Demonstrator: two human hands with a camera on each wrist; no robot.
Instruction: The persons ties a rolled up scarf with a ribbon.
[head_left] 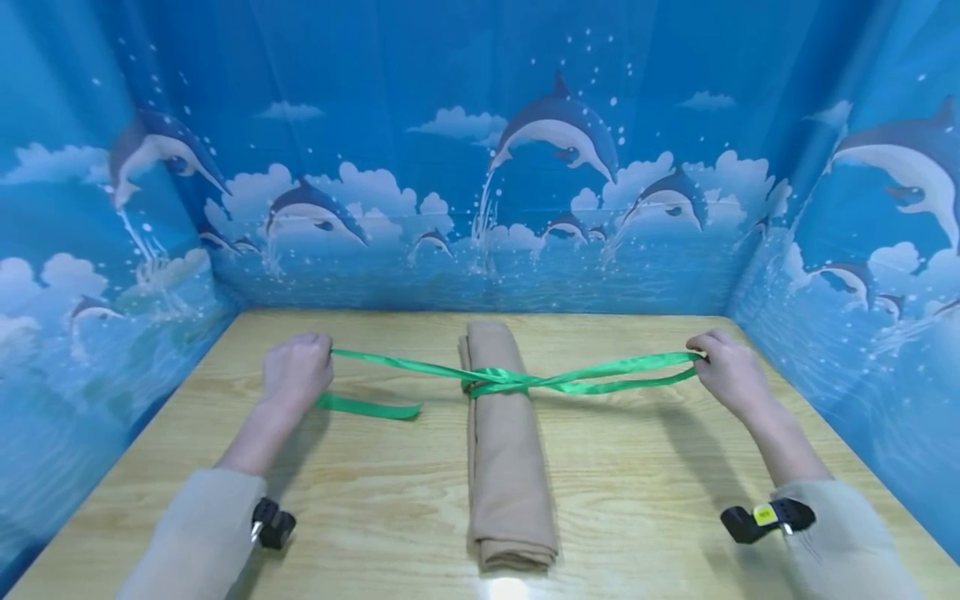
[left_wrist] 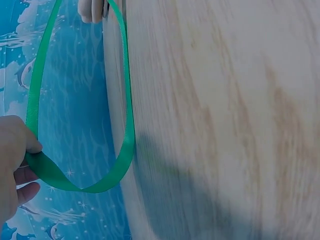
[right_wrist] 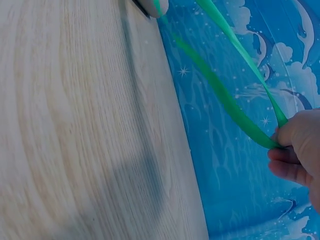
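Note:
A rolled or folded brown cloth (head_left: 512, 483) lies lengthwise on the table, its near end showing several layers. Across its upper part runs a green ribbon (head_left: 495, 382), with strands crossing on top. To the left, my left hand (head_left: 296, 371) pinches one taut strand; a loose ribbon tail (head_left: 375, 408) hangs below that hand. In the left wrist view, thumb and fingers (left_wrist: 27, 192) hold the ribbon where it bends into a curve. On the right side, two strands meet in my right hand (head_left: 731, 375). The right wrist view shows thumb and fingers (right_wrist: 290, 170) pinching both strands.
Pale wood table (head_left: 637, 500) lies under everything. Blue curtains (head_left: 420, 183) printed with dolphins and clouds stand at the back and both sides. A black wrist camera sits on the left sleeve (head_left: 198, 533) and another on the right sleeve (head_left: 847, 533).

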